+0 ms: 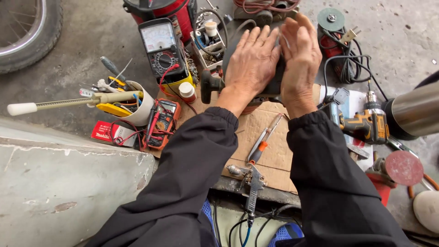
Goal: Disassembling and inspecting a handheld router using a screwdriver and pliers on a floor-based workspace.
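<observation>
My left hand [251,61] lies flat, fingers together, on top of a dark power tool body [211,86] that rests on a sheet of cardboard [270,151]. My right hand [299,57] presses against the tool's right side, palm inward, fingers stretched up. Both hands clasp the tool between them; most of it is hidden under them. Black sleeves cover both arms. An orange-handled screwdriver [261,142] lies on the cardboard just below my wrists.
An analog multimeter [162,48] and a digital one [161,123] sit at left by a white cup of tools [137,103]. A cordless drill [366,123] lies right, with an angle grinder [331,27], a sanding disc [403,168] and a spray gun [250,183].
</observation>
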